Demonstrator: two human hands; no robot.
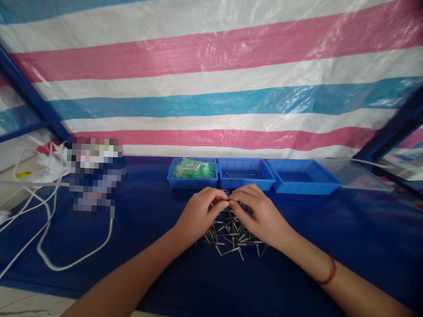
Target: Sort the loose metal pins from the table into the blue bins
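Note:
A pile of loose metal pins that look like blind rivets (234,237) lies on the blue table, spread below and between my hands. My left hand (199,210) is closed in a pinch over the pile's left side. Over its right side, my right hand (261,215) pinches too, its fingertips meeting those of the left. Whatever sits between the fingertips is too small and covered to make out. Behind the hands, the middle blue bin (245,183) holds a few similar pins. The left blue bin (192,183) contains green plastic packets (193,169).
A third blue bin (307,187) stands at the right of the row, beside a clear plastic sheet or lid (359,175). White cables (74,267) loop across the table's left side, near blurred-out items (93,185). A striped tarp (214,97) hangs behind the table (140,230).

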